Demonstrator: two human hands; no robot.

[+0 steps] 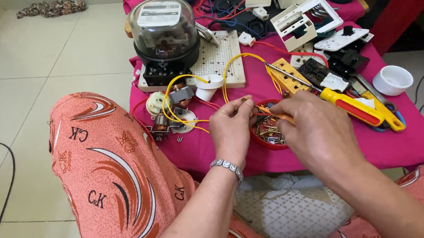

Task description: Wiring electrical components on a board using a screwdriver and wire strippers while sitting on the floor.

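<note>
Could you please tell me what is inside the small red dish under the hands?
The red dish holds a heap of small metal screws and fittings. The left hand and right hand cover much of it, so the rest of its contents cannot be seen.

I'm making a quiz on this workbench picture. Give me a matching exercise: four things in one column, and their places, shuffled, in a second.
Things:
1. electricity meter
2. white cup
3. red bowl
4. yellow-handled screwdriver

Places:
A. right edge of the pink cloth
B. under both hands
C. far left of the table, on a white board
D. just right of the right hand

Pairs: 1-C, 2-A, 3-B, 4-D
</note>
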